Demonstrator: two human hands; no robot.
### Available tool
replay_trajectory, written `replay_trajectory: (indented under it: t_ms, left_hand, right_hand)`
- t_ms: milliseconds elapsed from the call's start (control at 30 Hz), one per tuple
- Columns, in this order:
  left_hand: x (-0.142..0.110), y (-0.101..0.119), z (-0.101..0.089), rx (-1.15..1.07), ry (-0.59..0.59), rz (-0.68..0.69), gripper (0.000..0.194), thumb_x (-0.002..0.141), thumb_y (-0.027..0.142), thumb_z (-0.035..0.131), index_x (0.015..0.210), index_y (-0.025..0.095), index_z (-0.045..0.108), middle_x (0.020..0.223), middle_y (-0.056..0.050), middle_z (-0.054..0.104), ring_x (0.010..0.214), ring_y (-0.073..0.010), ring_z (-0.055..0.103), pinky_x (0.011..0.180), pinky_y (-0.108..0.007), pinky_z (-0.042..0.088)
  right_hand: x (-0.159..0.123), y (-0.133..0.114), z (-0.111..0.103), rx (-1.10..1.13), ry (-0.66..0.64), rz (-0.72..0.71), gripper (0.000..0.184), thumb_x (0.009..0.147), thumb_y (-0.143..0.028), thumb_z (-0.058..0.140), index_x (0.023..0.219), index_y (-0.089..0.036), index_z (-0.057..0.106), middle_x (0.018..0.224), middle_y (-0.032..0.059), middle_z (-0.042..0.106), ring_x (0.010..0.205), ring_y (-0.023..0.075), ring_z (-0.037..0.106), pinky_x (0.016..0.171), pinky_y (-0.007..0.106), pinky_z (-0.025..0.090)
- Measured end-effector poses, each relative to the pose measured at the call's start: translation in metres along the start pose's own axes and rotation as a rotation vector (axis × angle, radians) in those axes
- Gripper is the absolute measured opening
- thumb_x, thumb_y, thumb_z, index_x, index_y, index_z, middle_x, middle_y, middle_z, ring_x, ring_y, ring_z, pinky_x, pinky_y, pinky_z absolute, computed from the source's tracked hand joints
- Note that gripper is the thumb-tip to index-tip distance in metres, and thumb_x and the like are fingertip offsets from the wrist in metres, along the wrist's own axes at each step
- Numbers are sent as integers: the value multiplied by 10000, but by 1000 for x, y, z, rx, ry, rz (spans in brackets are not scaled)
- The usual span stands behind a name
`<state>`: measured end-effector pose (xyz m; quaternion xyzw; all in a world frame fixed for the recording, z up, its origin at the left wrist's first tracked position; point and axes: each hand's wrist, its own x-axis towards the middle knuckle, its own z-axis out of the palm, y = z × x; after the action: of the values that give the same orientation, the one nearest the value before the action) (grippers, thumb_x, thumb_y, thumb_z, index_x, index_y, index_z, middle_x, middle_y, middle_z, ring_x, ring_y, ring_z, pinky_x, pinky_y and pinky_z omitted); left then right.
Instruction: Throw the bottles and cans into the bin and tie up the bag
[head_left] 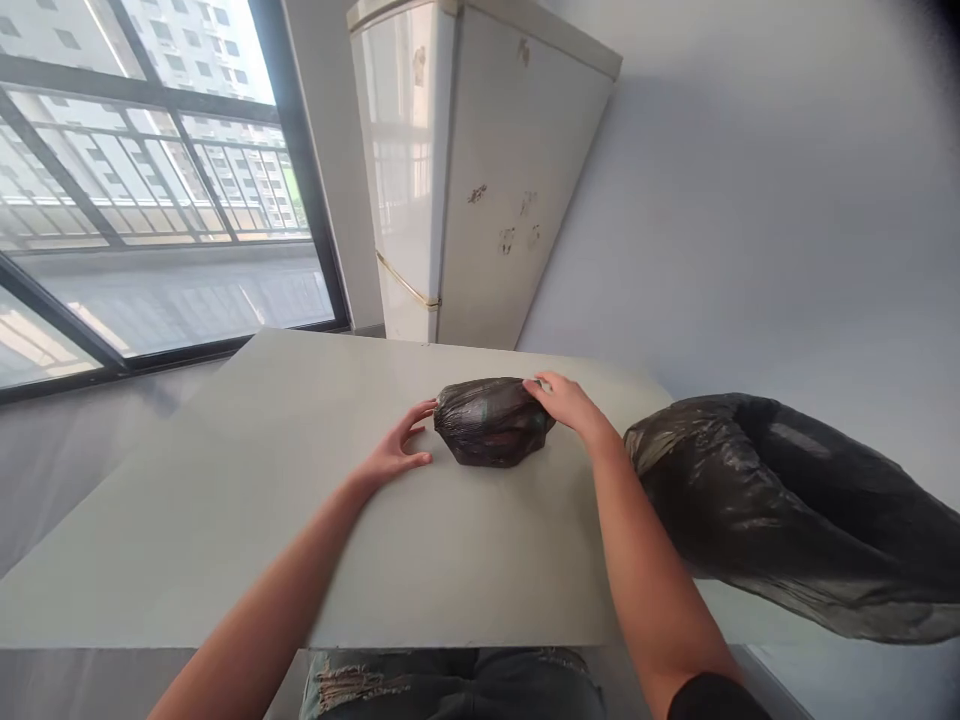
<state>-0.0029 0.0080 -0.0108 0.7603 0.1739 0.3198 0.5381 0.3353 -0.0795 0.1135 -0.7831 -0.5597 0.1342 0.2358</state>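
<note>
A small filled black plastic bag [491, 425] lies on the pale table in front of me, its thin film wrinkled and drawn snug around contents I cannot make out. My left hand [394, 445] is at the bag's left end, thumb and fingers spread, with the fingertips at or just touching its edge. At the far right corner of the bag, my right hand [566, 400] has hold of the plastic between thumb and fingers; part of this grip is hidden. To the right of my right forearm is a larger black plastic bag [720, 490] with its mouth gaping.
The pale table [225, 520] has its near edge at my lap. Behind it stands a white refrigerator [495, 230] with worn marks on its side. A dark-framed glass door [315, 200] is at the left, a plain wall [735, 220] at the right.
</note>
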Motion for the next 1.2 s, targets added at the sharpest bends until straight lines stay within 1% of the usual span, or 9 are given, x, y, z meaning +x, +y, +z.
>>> replay_trajectory:
  t_ms: [100,233,367,567,700,767,833,967,1200]
  left_hand:
    - [3,-2,7,278,114,32,701,919,531,745,1551,321,528,1704,-124,368,1561,-361,386,1261,-534,376]
    - [5,-7,12,521,455,-44,433,1011,331,574,1433,274,654,1591,-136,466,1382,-325,555,1205,-560,435]
    - [1,4,13,603,644,39,411,1044,227,438,1373,228,685,1365,-151,610,1262,-290,596,1122,-510,490]
    - [13,14,16,687,351,150,444,1050,325,521,1479,230,585,1556,-146,559,1444,-307,504,1245,-558,358]
    - [28,9,23,680,465,149,410,1089,310,420,1432,231,629,1501,-145,608,1418,-290,534,1215,-547,408]
    - [30,11,31,676,611,248,416,1076,319,463,1450,231,620,1476,-158,605,1388,-293,548,1184,-531,444]
    - [29,14,41,714,640,424,429,1042,316,534,1455,245,625,1445,-157,612,1353,-300,566,1184,-538,440]
    - [30,17,52,875,325,576,420,965,278,654,1385,286,682,1338,-119,697,1226,-283,650,1201,-564,421]
    - [39,11,57,915,227,531,223,980,252,603,1133,286,762,1215,-92,751,1119,-248,685,1184,-587,452]
  right_hand:
    - [-6,22,11,208,-153,58,491,975,-517,655,1357,-209,650,1307,151,720,1085,283,707,968,399,546]
    - [-18,37,36,636,-276,52,527,909,-641,699,1233,-227,655,1195,104,738,923,224,717,692,287,560]
    - [-27,50,67,1015,-425,32,573,866,-696,731,1211,-245,653,1239,103,721,930,231,744,676,296,570]
    - [-29,52,99,1069,-370,-193,449,751,-501,916,1036,-212,724,986,59,728,922,224,688,846,357,565]
    - [-27,50,100,981,-352,-300,464,791,-498,886,1119,-209,733,996,45,682,814,176,583,749,319,507]
    - [-26,51,100,948,-355,-344,441,814,-516,863,1092,-200,734,952,34,649,763,161,533,705,306,471]
    - [-26,53,101,920,-340,-396,391,839,-529,838,1011,-193,740,910,27,617,766,165,525,714,313,465]
    - [-25,54,108,844,-301,-477,366,858,-538,815,1033,-218,782,915,40,623,785,187,547,735,340,484]
    - [-22,53,117,803,-260,-512,347,849,-561,786,884,-216,790,871,62,666,685,171,553,653,337,481]
